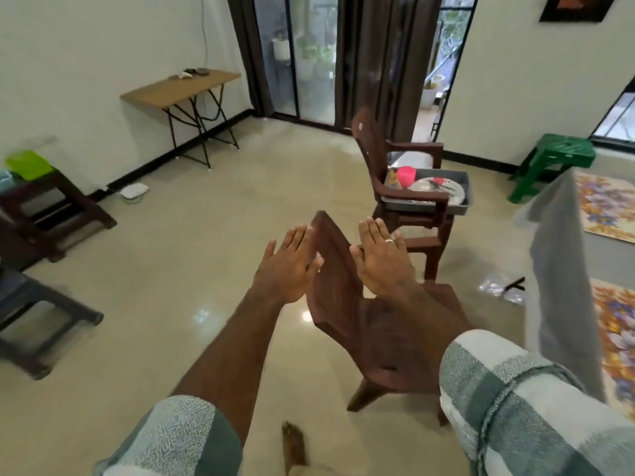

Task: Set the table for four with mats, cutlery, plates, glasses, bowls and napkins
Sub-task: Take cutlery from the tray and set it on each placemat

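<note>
My left hand point(290, 264) and my right hand point(381, 257) are stretched out in front of me with straight fingers, holding nothing, above the back of a brown plastic chair point(347, 304). Further off, a brown armchair point(405, 187) carries a grey tray point(464, 197) with a pink cup point(406, 175), plates point(443, 190) and cutlery. At the right edge, a table under a grey cloth point(556, 269) bears two floral mats point(604, 204).
A green stool point(556, 163) stands at the back right. A wooden folding table point(182, 91) is against the left wall. Dark stools point(51, 214) sit at the left, one with a green item. Shiny floor lies open between them.
</note>
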A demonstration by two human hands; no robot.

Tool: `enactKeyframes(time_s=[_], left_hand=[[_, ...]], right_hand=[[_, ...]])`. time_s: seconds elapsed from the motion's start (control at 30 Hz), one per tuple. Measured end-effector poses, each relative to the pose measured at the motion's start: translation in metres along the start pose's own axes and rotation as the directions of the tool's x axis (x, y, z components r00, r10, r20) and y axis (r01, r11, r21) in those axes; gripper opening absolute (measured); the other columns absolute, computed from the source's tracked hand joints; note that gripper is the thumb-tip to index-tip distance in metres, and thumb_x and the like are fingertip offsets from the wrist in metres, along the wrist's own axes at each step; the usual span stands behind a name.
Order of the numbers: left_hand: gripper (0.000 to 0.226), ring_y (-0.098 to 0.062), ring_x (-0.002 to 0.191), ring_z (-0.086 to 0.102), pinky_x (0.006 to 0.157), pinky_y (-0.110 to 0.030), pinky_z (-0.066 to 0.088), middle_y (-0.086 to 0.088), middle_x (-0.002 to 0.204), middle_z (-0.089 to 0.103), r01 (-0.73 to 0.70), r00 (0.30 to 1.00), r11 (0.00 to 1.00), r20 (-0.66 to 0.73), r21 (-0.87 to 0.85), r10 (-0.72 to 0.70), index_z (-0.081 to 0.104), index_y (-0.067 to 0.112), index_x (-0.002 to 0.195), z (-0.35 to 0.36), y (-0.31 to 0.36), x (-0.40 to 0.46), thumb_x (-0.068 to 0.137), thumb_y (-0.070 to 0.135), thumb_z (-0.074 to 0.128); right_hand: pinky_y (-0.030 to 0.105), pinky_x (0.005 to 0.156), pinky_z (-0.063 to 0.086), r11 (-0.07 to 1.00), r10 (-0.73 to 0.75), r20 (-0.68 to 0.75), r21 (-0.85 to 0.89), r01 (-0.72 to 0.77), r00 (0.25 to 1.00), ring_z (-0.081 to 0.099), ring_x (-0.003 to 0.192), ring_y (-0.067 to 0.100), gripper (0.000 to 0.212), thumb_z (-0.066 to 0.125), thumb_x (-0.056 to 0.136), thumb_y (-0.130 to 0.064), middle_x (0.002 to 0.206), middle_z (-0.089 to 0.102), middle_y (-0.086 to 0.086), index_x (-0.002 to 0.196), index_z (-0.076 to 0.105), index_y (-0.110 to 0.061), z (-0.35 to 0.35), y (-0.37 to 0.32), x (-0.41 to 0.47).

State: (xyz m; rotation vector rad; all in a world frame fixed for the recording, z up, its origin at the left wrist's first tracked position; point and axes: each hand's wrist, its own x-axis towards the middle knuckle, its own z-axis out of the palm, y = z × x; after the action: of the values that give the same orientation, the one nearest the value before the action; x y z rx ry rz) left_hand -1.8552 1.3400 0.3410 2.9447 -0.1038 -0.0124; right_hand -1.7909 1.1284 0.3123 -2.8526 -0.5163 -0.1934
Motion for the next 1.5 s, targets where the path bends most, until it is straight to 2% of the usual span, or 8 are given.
enactKeyframes(time_s=[0.33,0.53,0.67,0.83,1.0,1.13,1.27,1.5], left_hand=[[0.069,-0.014,0.155,-0.007,0.125,-0.045,0.003,0.002,0.169,-0.006,-0.044,0.995,0.999,0.087,0.001,0.043,-0.004,0.019,0.161,-0.048,-0.199,0.175,0.106,0.053,0.020],[0.069,-0.014,0.155,-0.005,0.125,-0.046,0.004,0.001,0.169,-0.003,-0.163,0.981,0.986,0.100,-0.024,0.165,-0.002,0.018,0.161,-0.064,-0.264,0.310,0.106,0.054,0.019],[0.069,-0.014,0.155,-0.004,0.125,-0.046,0.006,0.002,0.169,-0.001,-0.264,0.958,0.964,0.105,-0.036,0.267,-0.001,0.019,0.161,-0.060,-0.308,0.410,0.106,0.054,0.020],[0.069,-0.013,0.155,-0.003,0.125,-0.047,0.007,0.002,0.169,-0.001,-0.384,0.912,0.923,0.144,-0.035,0.384,-0.001,0.019,0.161,-0.063,-0.361,0.534,0.106,0.055,0.020],[0.069,-0.015,0.155,-0.003,0.125,-0.048,0.008,0.001,0.169,-0.002,-0.484,0.848,0.872,0.205,-0.074,0.488,-0.002,0.019,0.161,-0.070,-0.369,0.646,0.106,0.054,0.019],[0.069,-0.016,0.156,-0.001,0.125,-0.049,0.008,0.000,0.169,-0.001,-0.559,0.796,0.827,0.235,-0.068,0.557,0.000,0.019,0.161,-0.064,-0.363,0.758,0.106,0.053,0.022],[0.069,-0.017,0.156,-0.002,0.125,-0.050,0.009,0.000,0.169,-0.001,-0.623,0.746,0.780,0.258,-0.054,0.614,0.000,0.019,0.162,-0.047,-0.336,0.882,0.106,0.053,0.022],[0.068,-0.017,0.156,-0.002,0.124,-0.048,0.007,-0.001,0.169,-0.001,-0.696,0.666,0.715,0.318,-0.059,0.675,0.000,0.019,0.162,-0.026,-0.271,1.076,0.106,0.052,0.022]], right_hand=[[0.052,0.124,0.011,0.992,0.105,0.030,0.074,-0.107,0.994,0.008,0.155,0.021,0.061,0.025,0.106,-0.046,0.167,0.016,0.003,0.159,0.017,-0.016,0.068,-0.110,0.222],[0.052,0.124,0.010,0.979,0.206,0.016,0.006,-0.206,0.978,0.009,0.155,0.021,0.061,0.023,0.106,-0.047,0.167,0.017,0.003,0.159,0.018,-0.015,0.086,-0.121,0.344],[0.053,0.122,0.015,0.961,0.274,-0.035,-0.040,-0.275,0.961,0.017,0.153,0.023,0.065,0.016,0.102,-0.048,0.165,0.025,0.005,0.157,0.026,-0.015,0.116,-0.123,0.429],[0.054,0.122,0.016,0.922,0.378,-0.048,-0.072,-0.381,0.924,0.016,0.154,0.022,0.059,0.027,0.106,-0.045,0.165,0.024,0.004,0.157,0.025,-0.015,0.137,-0.127,0.538],[0.053,0.123,0.013,0.871,0.481,-0.064,-0.074,-0.485,0.874,0.014,0.154,0.023,0.060,0.026,0.106,-0.045,0.166,0.022,0.005,0.158,0.023,-0.015,0.139,-0.109,0.626],[0.052,0.123,0.008,0.819,0.566,-0.095,-0.048,-0.572,0.819,0.008,0.155,0.023,0.061,0.025,0.107,-0.045,0.167,0.016,0.005,0.159,0.018,-0.015,0.150,-0.062,0.704],[0.050,0.122,0.010,0.768,0.634,-0.117,-0.016,-0.640,0.764,0.012,0.155,0.025,0.061,0.025,0.106,-0.046,0.167,0.018,0.006,0.158,0.020,-0.015,0.170,0.012,0.784],[0.055,0.121,0.017,0.678,0.734,-0.067,0.012,-0.735,0.676,0.018,0.153,0.026,0.061,0.023,0.104,-0.046,0.164,0.025,0.007,0.156,0.025,-0.014,0.184,0.149,0.921]])
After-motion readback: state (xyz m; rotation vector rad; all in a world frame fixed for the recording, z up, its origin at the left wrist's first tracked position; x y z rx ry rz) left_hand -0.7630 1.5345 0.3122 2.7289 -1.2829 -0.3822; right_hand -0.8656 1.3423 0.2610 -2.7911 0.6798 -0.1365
